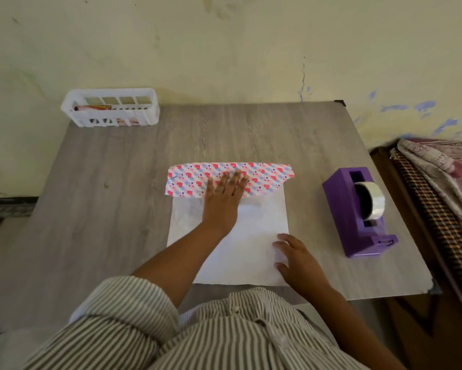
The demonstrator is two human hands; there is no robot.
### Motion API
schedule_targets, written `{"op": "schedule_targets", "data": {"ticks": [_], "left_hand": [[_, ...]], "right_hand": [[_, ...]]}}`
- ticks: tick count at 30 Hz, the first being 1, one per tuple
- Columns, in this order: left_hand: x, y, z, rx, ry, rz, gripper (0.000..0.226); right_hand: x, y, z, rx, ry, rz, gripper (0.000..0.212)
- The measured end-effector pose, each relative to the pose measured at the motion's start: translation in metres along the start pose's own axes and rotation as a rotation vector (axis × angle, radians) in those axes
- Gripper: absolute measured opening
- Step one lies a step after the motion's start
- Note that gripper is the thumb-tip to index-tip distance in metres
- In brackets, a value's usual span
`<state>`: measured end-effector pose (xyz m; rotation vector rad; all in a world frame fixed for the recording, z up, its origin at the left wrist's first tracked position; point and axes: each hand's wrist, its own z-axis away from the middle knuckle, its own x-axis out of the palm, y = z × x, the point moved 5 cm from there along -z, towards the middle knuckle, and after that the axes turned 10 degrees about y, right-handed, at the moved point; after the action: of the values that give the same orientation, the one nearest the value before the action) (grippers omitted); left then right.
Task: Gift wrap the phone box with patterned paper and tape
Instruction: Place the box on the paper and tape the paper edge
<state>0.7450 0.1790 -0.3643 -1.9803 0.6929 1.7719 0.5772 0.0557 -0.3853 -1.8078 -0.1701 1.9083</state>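
Patterned paper (264,178) with pink and blue hearts lies on the grey table (117,196), white underside (251,236) up. Its far edge is folded toward me over a long raised shape; the phone box itself is hidden beneath that fold. My left hand (223,198) presses flat on the folded flap with straight fingers. At the sheet's near right corner, my right hand (296,260) rests on the white paper with loosely spread fingers. A purple tape dispenser (358,214) with a clear tape roll stands to the right of the paper.
A white plastic basket (109,106) with some items inside sits at the table's far left corner against the wall. A bed with patterned cloth (443,177) is close to the table's right edge.
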Motion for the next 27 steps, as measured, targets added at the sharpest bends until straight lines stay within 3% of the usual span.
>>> {"op": "schedule_targets", "data": {"ticks": [5,11,15,21,24,27], "left_hand": [[0.002,-0.003,-0.004,0.019,-0.041,0.03,0.077],[-0.018,-0.029,-0.012,0.193,-0.117,0.044,0.092],[-0.023,-0.071,-0.018,0.208,-0.181,-0.068,0.087],[-0.031,-0.099,-0.039,0.13,-0.265,0.196,0.07],[-0.035,-0.102,-0.054,0.145,-0.24,0.178,0.062],[-0.039,-0.098,-0.066,0.141,-0.229,0.14,0.057]], "right_hand": [[-0.012,-0.004,-0.009,-0.017,0.02,0.026,0.044],[-0.042,-0.022,-0.048,0.009,0.118,-0.059,0.051],[-0.053,-0.045,-0.084,-0.102,0.052,-0.029,0.064],[-0.061,-0.079,-0.114,-0.319,0.135,0.26,0.056],[-0.052,-0.098,-0.125,-0.427,0.056,0.266,0.072],[-0.045,-0.104,-0.148,-0.405,-0.018,0.298,0.094]]}}
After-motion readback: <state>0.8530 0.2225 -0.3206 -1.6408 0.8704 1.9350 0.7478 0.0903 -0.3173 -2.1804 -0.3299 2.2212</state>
